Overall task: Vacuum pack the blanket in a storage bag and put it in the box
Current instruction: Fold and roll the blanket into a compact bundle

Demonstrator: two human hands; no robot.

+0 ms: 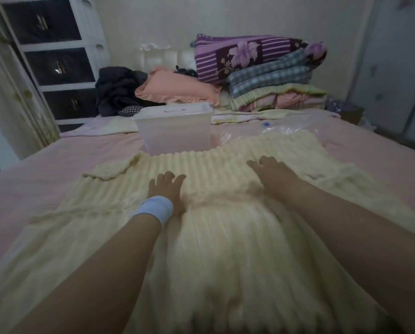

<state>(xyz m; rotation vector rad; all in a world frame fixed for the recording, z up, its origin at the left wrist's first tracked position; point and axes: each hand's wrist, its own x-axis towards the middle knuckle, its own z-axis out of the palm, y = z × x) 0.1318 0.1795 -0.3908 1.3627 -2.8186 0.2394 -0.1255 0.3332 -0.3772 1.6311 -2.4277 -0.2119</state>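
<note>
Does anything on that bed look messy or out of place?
Only small things: the cream blanket lies uneven, its far left corner flopped over and a ridge bunched between the left hand and right hand, both pressed flat on it. Nothing looks spilled or damaged.

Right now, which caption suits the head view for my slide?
The left hand and right hand rest flat on the cream ribbed blanket; lidded clear box and storage bag lie beyond.

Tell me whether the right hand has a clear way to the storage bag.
Probably yes. The right hand lies flat on the blanket, and the storage bag lies beyond its far edge; nothing stands between.
</note>
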